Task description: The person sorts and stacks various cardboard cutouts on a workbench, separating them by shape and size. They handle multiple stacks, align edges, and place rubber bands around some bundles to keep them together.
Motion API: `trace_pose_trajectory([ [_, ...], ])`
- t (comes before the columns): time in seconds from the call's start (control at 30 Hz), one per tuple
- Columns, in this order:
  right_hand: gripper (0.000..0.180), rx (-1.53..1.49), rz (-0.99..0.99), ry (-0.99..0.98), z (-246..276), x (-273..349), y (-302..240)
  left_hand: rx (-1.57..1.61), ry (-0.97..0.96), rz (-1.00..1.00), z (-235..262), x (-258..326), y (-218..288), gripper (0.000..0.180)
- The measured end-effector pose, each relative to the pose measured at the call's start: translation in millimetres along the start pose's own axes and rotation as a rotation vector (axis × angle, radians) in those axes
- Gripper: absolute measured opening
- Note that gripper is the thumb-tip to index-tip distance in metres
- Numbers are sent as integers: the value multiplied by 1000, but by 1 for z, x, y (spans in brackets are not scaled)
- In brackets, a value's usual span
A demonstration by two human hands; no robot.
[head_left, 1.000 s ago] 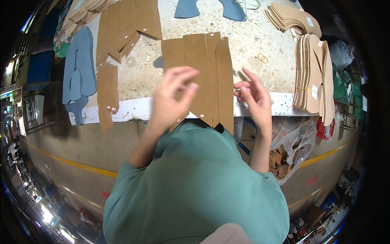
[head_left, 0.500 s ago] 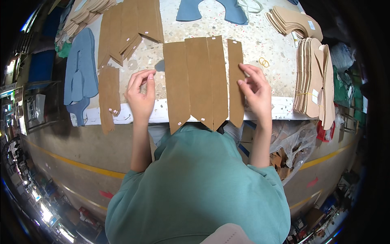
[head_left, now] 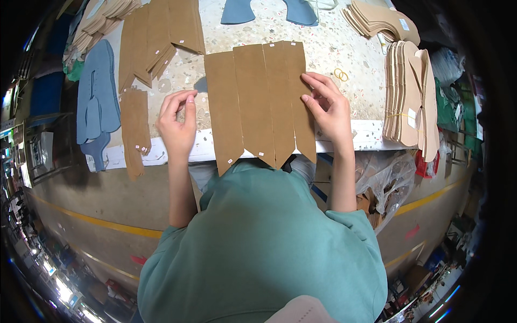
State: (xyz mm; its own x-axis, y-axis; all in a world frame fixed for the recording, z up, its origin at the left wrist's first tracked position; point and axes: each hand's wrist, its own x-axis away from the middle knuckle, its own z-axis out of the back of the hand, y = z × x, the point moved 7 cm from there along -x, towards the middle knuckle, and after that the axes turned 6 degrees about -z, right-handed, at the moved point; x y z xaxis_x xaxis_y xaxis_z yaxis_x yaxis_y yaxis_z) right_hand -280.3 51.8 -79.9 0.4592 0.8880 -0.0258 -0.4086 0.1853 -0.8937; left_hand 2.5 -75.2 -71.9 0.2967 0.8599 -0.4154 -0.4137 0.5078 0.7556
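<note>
Brown flat strips (head_left: pixel 253 102), like leather or stiff fabric, lie side by side at the table's near edge. Their near ends are cut slanted or notched, and small white stickers mark some ends. At the right side of the row, my right hand (head_left: pixel 331 110) touches the outermost strip (head_left: pixel 294 102) with thumb and index fingertips, which are spread apart along its edge. My left hand (head_left: pixel 176 125) rests left of the row, apart from it, loosely curled with nothing seen in it. Beyond that hand lies a small dark grey piece (head_left: pixel 201 84).
Leftward are more brown strips (head_left: pixel 161 32), a narrow brown bundle (head_left: pixel 134 118) overhanging the edge, and blue-grey cut pieces (head_left: pixel 100 86). Yellow rubber bands (head_left: pixel 340 75) lie to the right. Tan stacks (head_left: pixel 401 97) stand at the right edge, above a plastic bag (head_left: pixel 385 175).
My right hand has slid the outermost strip left, closing the gap to the other strips. My left hand keeps about the same place beside the row. The whole view has shifted slightly.
</note>
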Motion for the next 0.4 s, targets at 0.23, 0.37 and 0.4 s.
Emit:
trace_pose_trajectory([
  [0.23,41,132,47,270,21,3,-1,30,-10,-9,-1,-1,2,10],
  [0.37,39,520,58,389,55,-13,5,-74,-78,-72,-4,2,19,14],
  [0.4,39,515,102,392,54,-15,5,-129,-102,-112,-8,4,27,15],
])
